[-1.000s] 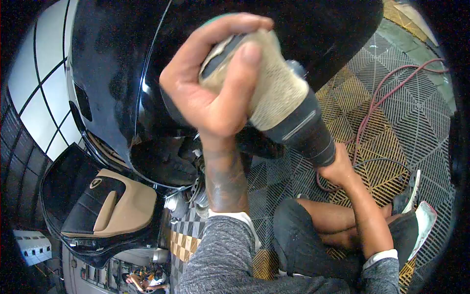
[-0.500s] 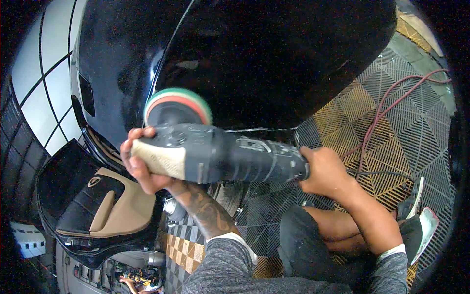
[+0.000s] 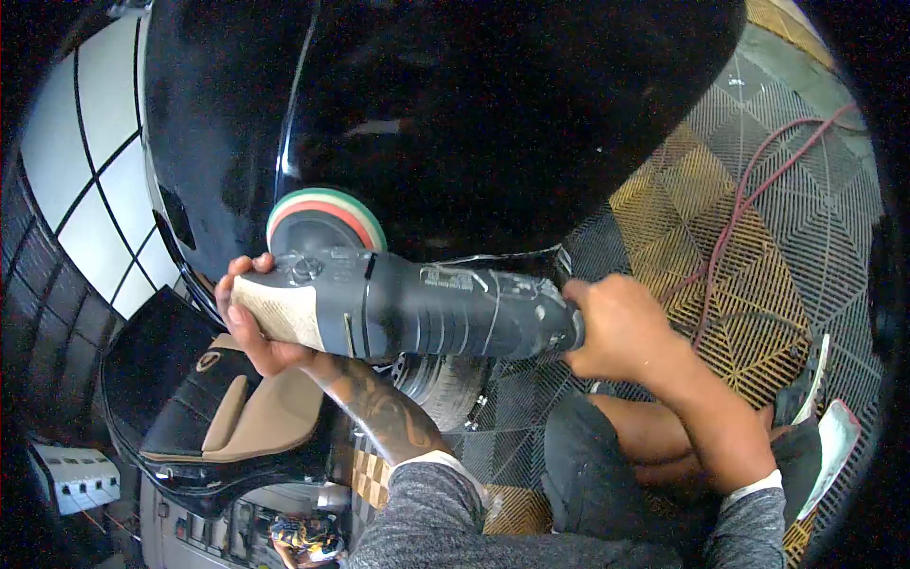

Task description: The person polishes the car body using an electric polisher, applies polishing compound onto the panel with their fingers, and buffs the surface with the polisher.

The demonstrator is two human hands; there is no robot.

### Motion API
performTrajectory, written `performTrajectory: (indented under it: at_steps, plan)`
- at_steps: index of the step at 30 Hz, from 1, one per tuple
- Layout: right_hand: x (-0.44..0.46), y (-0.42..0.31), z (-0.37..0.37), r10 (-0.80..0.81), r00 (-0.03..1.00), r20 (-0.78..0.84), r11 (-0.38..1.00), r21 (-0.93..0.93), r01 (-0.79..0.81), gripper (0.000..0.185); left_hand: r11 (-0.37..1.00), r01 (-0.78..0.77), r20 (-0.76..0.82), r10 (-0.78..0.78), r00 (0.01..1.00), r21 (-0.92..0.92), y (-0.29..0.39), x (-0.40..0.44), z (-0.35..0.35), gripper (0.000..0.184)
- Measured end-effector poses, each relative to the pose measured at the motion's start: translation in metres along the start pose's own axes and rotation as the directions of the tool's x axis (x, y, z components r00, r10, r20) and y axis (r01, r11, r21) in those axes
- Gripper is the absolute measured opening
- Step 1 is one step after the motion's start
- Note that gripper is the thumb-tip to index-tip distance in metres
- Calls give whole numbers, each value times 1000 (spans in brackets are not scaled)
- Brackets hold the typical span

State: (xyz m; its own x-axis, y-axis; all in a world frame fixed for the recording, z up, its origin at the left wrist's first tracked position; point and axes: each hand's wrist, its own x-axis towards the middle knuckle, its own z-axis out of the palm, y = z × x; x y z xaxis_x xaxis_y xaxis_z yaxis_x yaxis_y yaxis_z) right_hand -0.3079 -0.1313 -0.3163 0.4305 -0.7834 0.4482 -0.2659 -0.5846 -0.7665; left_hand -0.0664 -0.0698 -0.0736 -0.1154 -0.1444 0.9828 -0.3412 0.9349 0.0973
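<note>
Panel edge: black car panel (image 3: 531,114) ends at right; grid floor (image 3: 758,313) opens beyond, red hose (image 3: 725,232) well apart.
Polisher (image 3: 427,303): sideways across the panel's lower edge, round pad (image 3: 327,204) toward the panel; contact unclear.
Left hand (image 3: 251,322): curled around the polisher's pale-covered head.
Right hand (image 3: 616,327): wrapped around its rear end.

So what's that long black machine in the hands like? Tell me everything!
The long black plastic-looking machine lies crosswise, scuffed near its narrow end. The left hand holds its wide end, by a textured beige patch; the right hand grips the narrow end. A round pad, banded green, cream and red, faces the glossy black car panel; I can't tell if they touch.
</note>
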Motion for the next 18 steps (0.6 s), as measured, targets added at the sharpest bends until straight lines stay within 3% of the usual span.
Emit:
performTrajectory:
  at_steps: [1, 3, 5, 7, 9, 13, 14, 15, 16, 18]
  plan:
    - [-2, 5, -10, 2, 1000, -23, 1000, -12, -2, 41, 997, 69, 5, -69, 998, -29, 4, 7, 16, 45]
    - [-6, 20, -24, -41, 987, -153, 999, 6, 42, 35, 950, -212, 202, 167, 965, 228, 1, 23, 42, 42]
    - [-10, 27, -42, -35, 979, -201, 986, 152, 67, 28, 904, -304, 336, 198, 921, 300, 4, 41, 73, 45]
    - [-13, 34, -54, -28, 974, -227, 968, 237, 83, 25, 952, -113, 300, 23, 954, 285, 16, 61, 124, 50]
    - [-16, 39, -59, -18, 966, -258, 944, 315, 102, 23, 915, -192, 427, 25, 904, 354, 24, 76, 166, 53]
    - [-27, 41, -74, 2, 885, -465, 922, 343, 178, 27, 948, -191, 580, 8, 814, 255, 23, 109, 236, 52]
    - [-29, 44, -78, 10, 846, -533, 924, 328, 196, 27, 927, -313, 601, 131, 788, 208, 19, 107, 248, 46]
    - [-30, 48, -79, 16, 824, -566, 925, 322, 202, 28, 780, -610, 754, 318, 575, 136, 7, 122, 249, 42]
    - [-32, 52, -81, 23, 802, -597, 926, 315, 209, 28, 803, -577, 747, 293, 597, 146, 7, 120, 257, 43]
    - [-35, 59, -84, 134, 838, -529, 928, 364, 82, 53, 879, -433, 690, 187, 699, 200, 9, 114, 271, 44]
